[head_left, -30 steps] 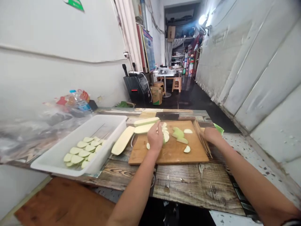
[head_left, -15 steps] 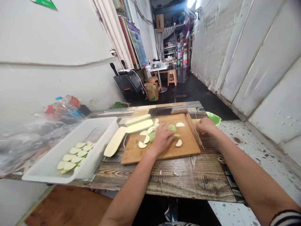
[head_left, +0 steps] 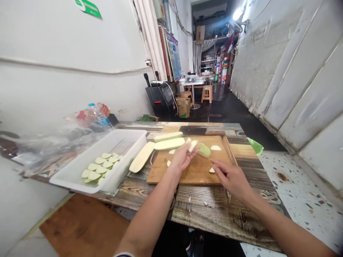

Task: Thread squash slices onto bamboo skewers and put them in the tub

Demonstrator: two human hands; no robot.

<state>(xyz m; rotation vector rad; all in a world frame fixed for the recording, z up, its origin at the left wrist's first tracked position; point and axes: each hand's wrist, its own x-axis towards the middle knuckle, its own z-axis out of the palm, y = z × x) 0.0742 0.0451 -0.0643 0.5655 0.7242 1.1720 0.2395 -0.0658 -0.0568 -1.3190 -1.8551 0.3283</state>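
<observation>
My left hand (head_left: 183, 159) is raised over the cutting board (head_left: 187, 175), its fingers closed around a pale zucchini slice (head_left: 193, 145). To its right, my right hand (head_left: 234, 178) is pinched on a thin wooden skewer, mostly hidden by the fingers and pointing toward the left hand. Between the hands stands a leaning stack of green-edged zucchini slices (head_left: 204, 150). Loose half-round slices (head_left: 215, 147) lie around it. Along the board's right side runs a bundle of wooden skewers (head_left: 229, 148). Peeled zucchini halves (head_left: 142, 157) rest at the board's left.
A white plastic bin (head_left: 57, 178) at the left holds skewered slices (head_left: 100, 166). A cleaver (head_left: 193, 130) lies behind the board. Plastic bags and a bottle (head_left: 100, 116) crowd the far left, and a green bag (head_left: 255, 146) sits past the table's right edge.
My right hand has moved from the skewer bundle to the board's front right, a skewer now in it. My left hand has lifted a slice off the pile. The view has shifted.
</observation>
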